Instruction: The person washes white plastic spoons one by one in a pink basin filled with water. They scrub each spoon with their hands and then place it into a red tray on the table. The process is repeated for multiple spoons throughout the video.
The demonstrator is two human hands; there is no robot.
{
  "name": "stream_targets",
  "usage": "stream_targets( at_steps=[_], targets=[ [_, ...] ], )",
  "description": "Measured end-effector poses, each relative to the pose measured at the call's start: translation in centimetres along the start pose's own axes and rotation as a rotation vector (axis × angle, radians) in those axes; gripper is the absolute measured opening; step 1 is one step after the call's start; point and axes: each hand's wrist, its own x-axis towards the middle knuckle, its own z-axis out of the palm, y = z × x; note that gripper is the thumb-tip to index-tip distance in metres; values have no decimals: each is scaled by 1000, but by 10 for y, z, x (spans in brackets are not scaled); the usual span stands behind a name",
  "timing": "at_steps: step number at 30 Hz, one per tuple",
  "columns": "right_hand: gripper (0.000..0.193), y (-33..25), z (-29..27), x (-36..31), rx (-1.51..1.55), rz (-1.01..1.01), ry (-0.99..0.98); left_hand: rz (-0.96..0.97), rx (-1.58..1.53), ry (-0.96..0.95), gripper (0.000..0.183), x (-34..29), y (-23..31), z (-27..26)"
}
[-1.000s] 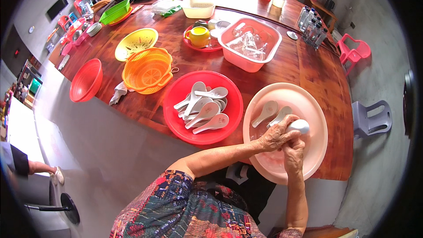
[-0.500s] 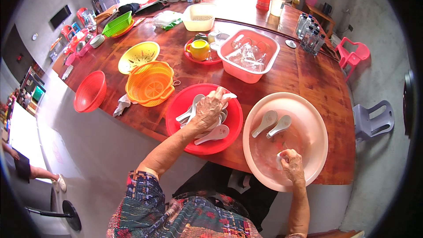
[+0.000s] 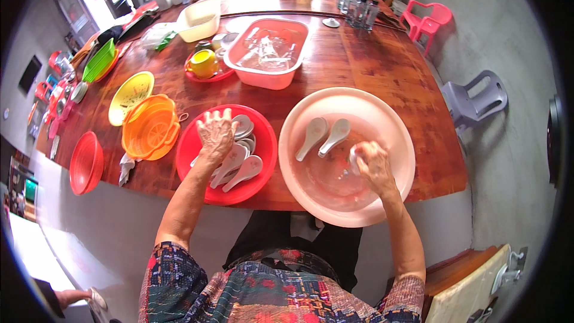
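Left hand (image 3: 217,134) is spread over the spoon pile (image 3: 234,158), left of centre, minus the spoon it just carried, so that one's probably dropped off. Right hand (image 3: 373,164) is pinching something white (image 3: 354,159) in the pale basin (image 3: 286,149), right of centre, near two spoons (image 3: 312,137).

No lettering, number or sign is legible; any marks on the white spoons (image 3: 246,171), left of centre, are unresolved.

The tray (image 3: 266,143) is red, the basin (image 3: 305,186) pink, the spoons (image 3: 315,133) white.
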Motion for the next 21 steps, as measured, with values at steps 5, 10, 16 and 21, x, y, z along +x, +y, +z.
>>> stream_targets(
  at_steps=[5, 10, 16, 21],
  targets=[
    [21, 3, 19, 51, -79, 97, 42, 65, -233, 146, 38, -1, 40, -52],
    [31, 31, 62, 56, -270, 45, -154, 388, -511, 138, 20, -15, 102, -60],
    [37, 32, 75, 42, -348, -33, -208, 479, -529, -251, 28, -18, 173, -29],
    [33, 46, 69, 28, -69, -257, -303, 448, -518, -502, 20, -16, 191, -8]
  ],
)
